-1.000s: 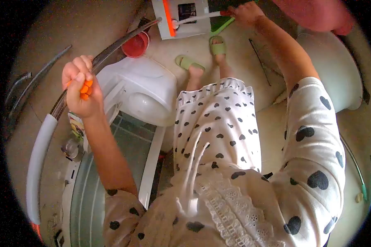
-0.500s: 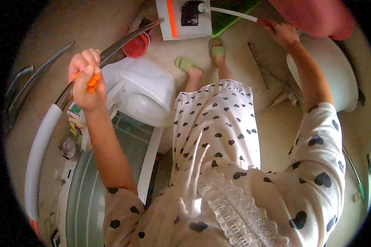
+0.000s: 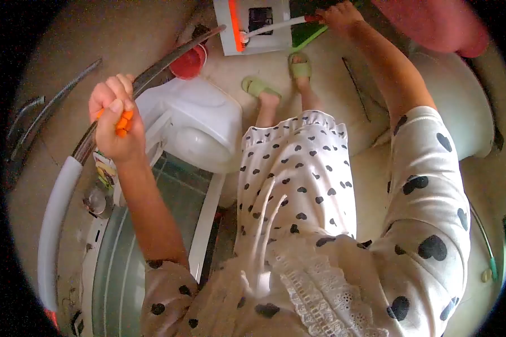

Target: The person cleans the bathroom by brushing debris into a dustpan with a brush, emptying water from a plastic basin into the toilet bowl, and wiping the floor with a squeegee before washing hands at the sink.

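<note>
My left hand (image 3: pixel 115 118) is closed around a long pole (image 3: pixel 157 64) with a pale grey sleeve (image 3: pixel 59 224) on its lower part; orange pieces show between the fingers. The pole's far end meets a white dustpan-like object (image 3: pixel 267 42) with an orange strip (image 3: pixel 236 25). At the upper right, my right hand (image 3: pixel 340 19) is closed on the red end of a white-handled brush (image 3: pixel 278 25). The brush's round head touches the orange strip. A dark square patch (image 3: pixel 260 19) lies on the white object behind the brush handle.
A white toilet (image 3: pixel 208 118) and a red bucket (image 3: pixel 188 62) stand to the left. A large whitish tub (image 3: pixel 461 101) and a pink object (image 3: pixel 438 22) are at the right. A glass-like shelf (image 3: pixel 168 208) lies below the toilet. My feet wear green slippers (image 3: pixel 258 87).
My right hand moved out to the right, then came back left, carrying the brush head from the dark patch to the orange strip. My left hand stays closed on the pole.
</note>
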